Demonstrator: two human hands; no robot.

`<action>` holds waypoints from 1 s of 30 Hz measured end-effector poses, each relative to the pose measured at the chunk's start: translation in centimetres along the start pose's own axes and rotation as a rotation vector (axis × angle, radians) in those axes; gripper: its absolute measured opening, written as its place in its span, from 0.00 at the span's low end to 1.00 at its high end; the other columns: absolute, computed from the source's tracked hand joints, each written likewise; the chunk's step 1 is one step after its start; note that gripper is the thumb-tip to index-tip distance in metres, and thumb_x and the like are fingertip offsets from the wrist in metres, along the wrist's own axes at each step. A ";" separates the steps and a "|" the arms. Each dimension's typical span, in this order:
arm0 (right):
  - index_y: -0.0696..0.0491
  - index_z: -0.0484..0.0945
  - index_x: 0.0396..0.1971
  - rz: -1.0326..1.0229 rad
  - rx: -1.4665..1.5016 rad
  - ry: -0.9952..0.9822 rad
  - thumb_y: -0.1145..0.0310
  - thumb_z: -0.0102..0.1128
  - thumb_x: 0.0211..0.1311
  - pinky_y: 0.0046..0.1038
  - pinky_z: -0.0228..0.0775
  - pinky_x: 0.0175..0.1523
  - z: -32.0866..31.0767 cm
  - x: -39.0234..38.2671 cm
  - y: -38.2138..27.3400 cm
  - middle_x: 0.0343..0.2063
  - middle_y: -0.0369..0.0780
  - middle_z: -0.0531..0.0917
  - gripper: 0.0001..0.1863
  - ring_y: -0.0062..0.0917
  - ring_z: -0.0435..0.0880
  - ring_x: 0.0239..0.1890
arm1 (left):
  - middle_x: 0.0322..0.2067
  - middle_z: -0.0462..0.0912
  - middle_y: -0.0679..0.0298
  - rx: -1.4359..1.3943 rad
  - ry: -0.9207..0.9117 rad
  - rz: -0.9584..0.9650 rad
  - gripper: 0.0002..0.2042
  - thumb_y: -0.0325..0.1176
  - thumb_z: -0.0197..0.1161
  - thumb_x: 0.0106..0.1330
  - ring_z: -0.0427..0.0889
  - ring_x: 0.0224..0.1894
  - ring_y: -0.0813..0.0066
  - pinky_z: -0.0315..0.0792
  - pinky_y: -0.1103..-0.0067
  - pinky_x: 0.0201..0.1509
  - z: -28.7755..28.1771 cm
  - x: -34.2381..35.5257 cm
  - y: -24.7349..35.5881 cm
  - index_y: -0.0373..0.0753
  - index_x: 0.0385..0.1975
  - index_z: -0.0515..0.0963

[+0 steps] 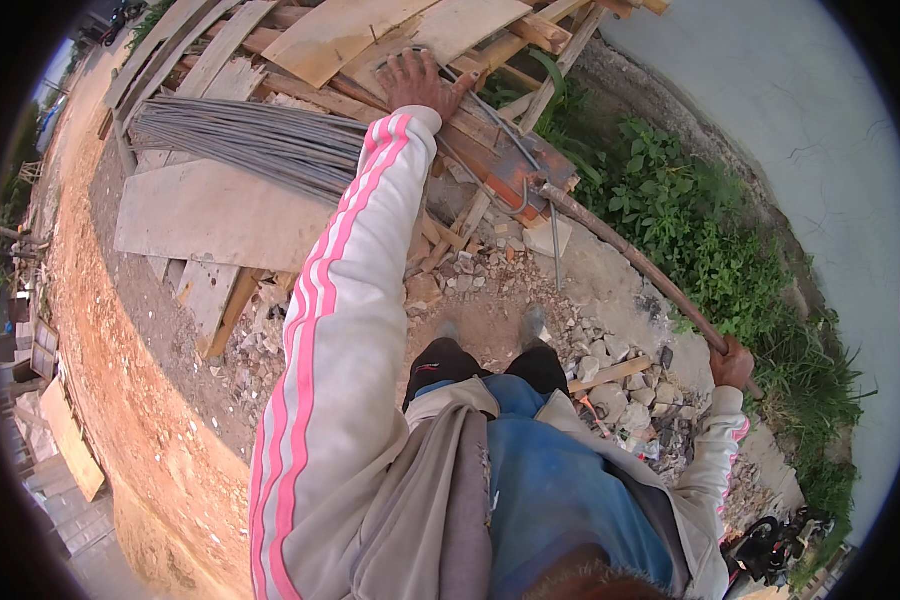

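My left hand (pixel 422 85) is stretched far forward and lies flat, fingers spread, on the wooden planks at the end of a thin steel rod (pixel 505 125). The rod runs from beside that hand to the edge of a reddish-brown wooden beam (pixel 495 165). A bent steel rod (pixel 490 190) hooks round near the beam's end. Low on the right, my right hand (pixel 732 362) is closed round the lower part of a long brown pole (pixel 635 260). The pole's far end meets the beam's end, close to the steel rod.
A bundle of steel rods (pixel 250 140) lies left of my arm, above a wide plywood sheet (pixel 220 215). Loose planks (pixel 340 40) are heaped ahead. Broken stones (pixel 620 390) surround my feet. Green plants (pixel 680 200) grow along a pale wall (pixel 800 110) at right. A motorcycle (pixel 775 545) stands lower right.
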State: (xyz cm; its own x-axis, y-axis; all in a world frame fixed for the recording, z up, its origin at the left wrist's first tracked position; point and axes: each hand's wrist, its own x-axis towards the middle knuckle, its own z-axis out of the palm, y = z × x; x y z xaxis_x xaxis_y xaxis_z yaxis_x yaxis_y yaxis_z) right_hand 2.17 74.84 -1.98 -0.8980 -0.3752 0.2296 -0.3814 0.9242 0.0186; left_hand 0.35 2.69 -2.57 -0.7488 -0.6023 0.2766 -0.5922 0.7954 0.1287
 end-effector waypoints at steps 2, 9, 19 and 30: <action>0.50 0.77 0.20 0.141 -0.011 -0.052 0.59 0.74 0.52 0.45 0.72 0.28 -2.5 -6.0 -5.2 0.18 0.48 0.81 0.15 0.49 0.82 0.23 | 0.77 0.51 0.49 0.001 -0.004 -0.006 0.53 0.80 0.36 0.63 0.43 0.79 0.44 0.35 0.49 0.79 0.5 -0.4 -0.3 0.40 0.77 0.54; 0.49 0.79 0.21 0.309 -0.092 0.000 0.56 0.72 0.54 0.47 0.74 0.30 -4.7 -14.5 -12.2 0.18 0.47 0.82 0.14 0.49 0.83 0.24 | 0.77 0.50 0.49 -0.069 -0.054 -0.029 0.53 0.80 0.39 0.63 0.43 0.79 0.44 0.34 0.49 0.79 -0.6 -0.2 0.3 0.40 0.77 0.54; 0.49 0.80 0.22 0.273 -0.080 -0.067 0.58 0.70 0.54 0.47 0.75 0.32 -3.7 -10.3 -9.4 0.19 0.48 0.82 0.12 0.50 0.83 0.26 | 0.78 0.47 0.51 -0.001 -0.128 -0.054 0.52 0.80 0.37 0.63 0.42 0.80 0.45 0.35 0.47 0.79 -2.3 -0.3 0.4 0.42 0.77 0.52; 0.49 0.79 0.21 0.303 -0.076 -0.118 0.59 0.68 0.57 0.49 0.73 0.31 -2.2 -12.2 -10.1 0.18 0.48 0.82 0.12 0.49 0.83 0.24 | 0.78 0.46 0.49 -0.003 -0.149 -0.038 0.53 0.80 0.36 0.63 0.41 0.80 0.44 0.34 0.47 0.79 -1.3 -0.2 0.2 0.40 0.78 0.51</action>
State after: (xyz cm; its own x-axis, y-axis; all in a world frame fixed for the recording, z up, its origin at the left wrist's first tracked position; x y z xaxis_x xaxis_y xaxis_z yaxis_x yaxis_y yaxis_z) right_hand 17.44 70.25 -2.84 -0.9890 -0.0844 0.1215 -0.0800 0.9960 0.0404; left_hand 0.77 3.01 -1.36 -0.7618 -0.6352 0.1268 -0.6203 0.7718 0.1394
